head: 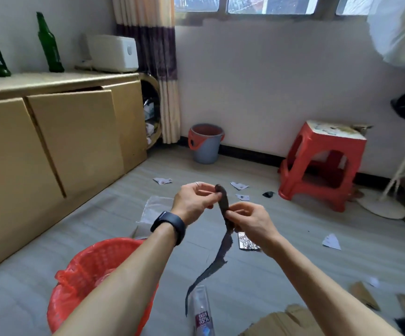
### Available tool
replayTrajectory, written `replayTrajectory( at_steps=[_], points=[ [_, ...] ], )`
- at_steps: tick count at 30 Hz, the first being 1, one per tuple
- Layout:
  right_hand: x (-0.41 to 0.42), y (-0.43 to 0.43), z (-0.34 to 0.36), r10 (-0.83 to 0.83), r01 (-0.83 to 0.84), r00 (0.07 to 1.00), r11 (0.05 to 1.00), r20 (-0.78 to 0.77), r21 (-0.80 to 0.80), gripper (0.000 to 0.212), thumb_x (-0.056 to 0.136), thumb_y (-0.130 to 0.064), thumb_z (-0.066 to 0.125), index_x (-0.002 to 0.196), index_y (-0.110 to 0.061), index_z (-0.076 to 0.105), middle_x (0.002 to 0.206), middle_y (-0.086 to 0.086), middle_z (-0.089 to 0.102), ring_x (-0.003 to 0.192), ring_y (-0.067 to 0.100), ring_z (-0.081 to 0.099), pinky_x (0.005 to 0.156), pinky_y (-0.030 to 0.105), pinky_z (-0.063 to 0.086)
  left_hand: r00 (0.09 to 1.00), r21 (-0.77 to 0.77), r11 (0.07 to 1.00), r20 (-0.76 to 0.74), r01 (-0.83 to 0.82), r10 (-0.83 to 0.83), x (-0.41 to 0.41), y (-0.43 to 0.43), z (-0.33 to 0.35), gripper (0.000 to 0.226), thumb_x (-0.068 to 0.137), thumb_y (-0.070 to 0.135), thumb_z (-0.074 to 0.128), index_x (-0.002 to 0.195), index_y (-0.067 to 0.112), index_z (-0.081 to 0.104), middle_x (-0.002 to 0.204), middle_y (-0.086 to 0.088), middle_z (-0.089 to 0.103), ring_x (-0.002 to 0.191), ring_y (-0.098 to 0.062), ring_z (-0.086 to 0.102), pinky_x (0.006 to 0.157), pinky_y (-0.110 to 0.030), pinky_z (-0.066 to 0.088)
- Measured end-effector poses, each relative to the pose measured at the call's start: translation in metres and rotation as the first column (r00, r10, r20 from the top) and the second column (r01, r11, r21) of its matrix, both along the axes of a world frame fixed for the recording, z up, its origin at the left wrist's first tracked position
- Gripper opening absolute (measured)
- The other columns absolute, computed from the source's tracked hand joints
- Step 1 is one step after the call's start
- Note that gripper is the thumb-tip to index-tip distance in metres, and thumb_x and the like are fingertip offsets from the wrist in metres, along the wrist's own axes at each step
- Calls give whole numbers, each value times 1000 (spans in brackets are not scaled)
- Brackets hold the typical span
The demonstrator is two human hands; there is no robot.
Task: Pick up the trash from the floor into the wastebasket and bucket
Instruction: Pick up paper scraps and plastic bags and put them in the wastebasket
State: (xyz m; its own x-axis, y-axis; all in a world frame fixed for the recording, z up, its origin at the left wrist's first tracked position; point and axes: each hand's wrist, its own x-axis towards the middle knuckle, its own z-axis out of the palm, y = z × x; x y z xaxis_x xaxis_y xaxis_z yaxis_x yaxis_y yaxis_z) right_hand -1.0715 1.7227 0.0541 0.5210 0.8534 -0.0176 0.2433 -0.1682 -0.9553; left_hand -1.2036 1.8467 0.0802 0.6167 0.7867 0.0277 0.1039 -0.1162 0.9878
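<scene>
A long dark strip [217, 258] of torn material hangs in front of me. My left hand [193, 201] pinches its upper end and my right hand [247, 219] pinches it just below, so the tail dangles toward the floor. A red mesh wastebasket [80, 267] lined with a red bag stands at lower left, under my left forearm. The grey bucket [206, 144] with a red rim stands by the far wall. On the floor lie white paper scraps [239, 186] [331, 241], a foil wrapper [247, 243], a clear plastic bag [155, 207], a small black scrap [268, 194] and a plastic bottle [202, 311].
A wooden cabinet [51, 132] runs along the left wall with green bottles [49, 44] on top. A red plastic stool [322, 163] stands at right beside a white fan stand [383, 204]. Cardboard pieces [283, 321] lie at lower right.
</scene>
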Motion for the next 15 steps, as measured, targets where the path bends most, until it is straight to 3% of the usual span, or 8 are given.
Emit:
replayTrajectory(
  at_steps=[3,8,12,15],
  points=[
    [15,-18,0,-80,80,994,997,-79,-1,6,89,-15,72,93,-11,74,80,8,76,66,19,68,61,30,51,999,-82,996,-15,29,-31,14,-15,-10,22,82,32,79,98,18,72,88,-1,77,74,-15,69,68,-28,51],
    [23,-36,-1,-66,63,991,997,-115,-36,4,85,-10,74,90,-10,75,72,7,74,59,15,64,57,26,50,981,-168,973,-85,157,-173,25,-27,-18,32,83,39,77,111,28,64,98,-1,76,79,-14,70,67,-26,48],
    [28,-41,-3,-43,33,976,998,-213,-48,14,85,-1,71,94,-10,75,65,6,66,51,15,57,54,27,50,991,-67,989,-30,130,-132,28,-32,-19,13,82,16,79,93,15,74,87,-11,75,62,-11,62,52,-15,42],
    [28,-41,-3,-63,56,941,998,-333,-31,17,88,3,65,98,-6,74,73,11,66,54,16,58,56,25,50,988,-34,988,-7,153,-153,28,-37,-21,12,81,2,75,85,13,78,76,-3,74,59,-9,60,53,-14,41]
  ],
)
